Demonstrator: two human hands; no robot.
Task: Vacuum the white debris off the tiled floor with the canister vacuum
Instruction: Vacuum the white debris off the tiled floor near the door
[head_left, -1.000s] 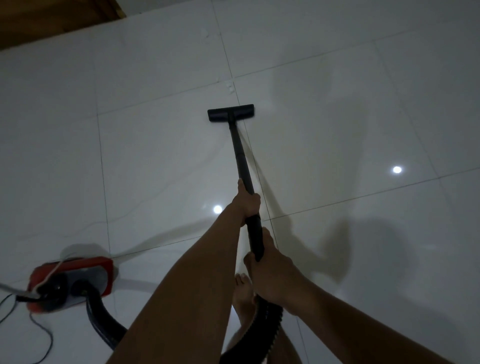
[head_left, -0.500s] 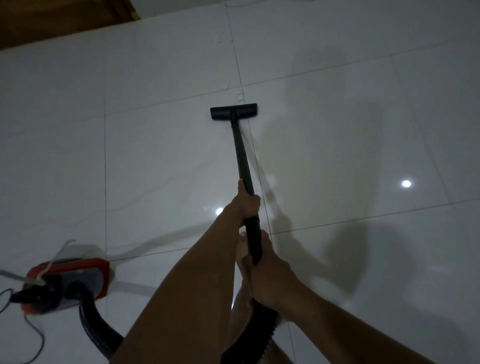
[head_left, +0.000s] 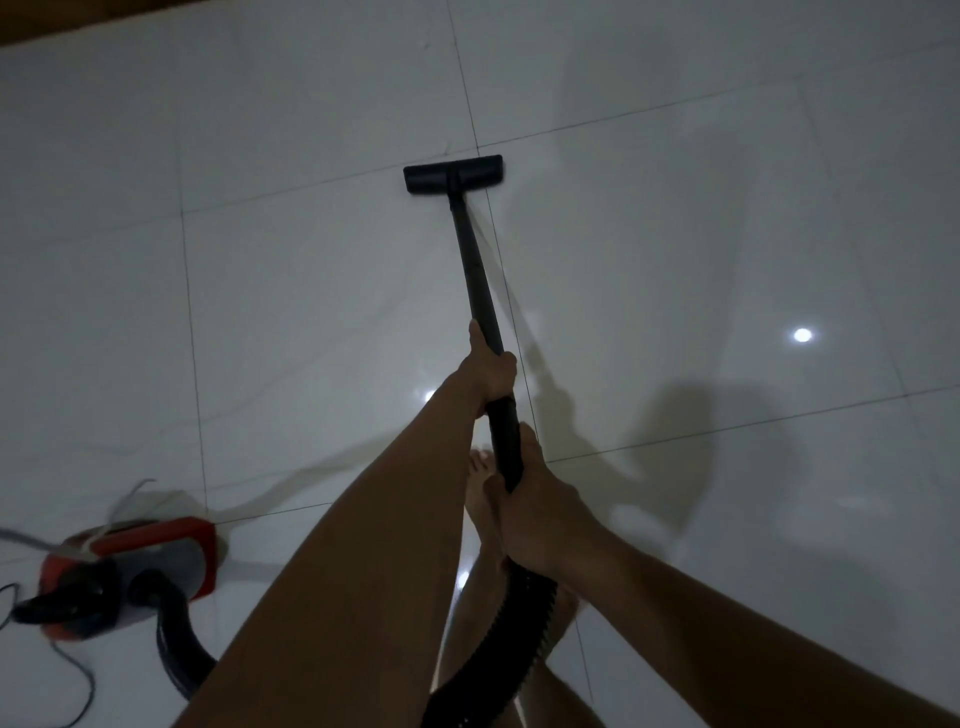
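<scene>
Pushed forward, the flat black floor nozzle (head_left: 453, 174) now nearly meets a grout crossing on the glossy tiled floor (head_left: 285, 312). The left hand (head_left: 491, 371) wraps the smooth wand (head_left: 475, 270); the right hand (head_left: 535, 509) grips it above the ribbed hose (head_left: 524, 613). The red-and-grey canister (head_left: 150, 566) sits lower left.

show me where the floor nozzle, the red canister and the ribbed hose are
floor nozzle (head_left: 453, 176), head view, middle of the black head
red canister (head_left: 161, 535), head view, red top edge of the body
ribbed hose (head_left: 527, 623), head view, ribbed stretch near the bottom edge
</scene>
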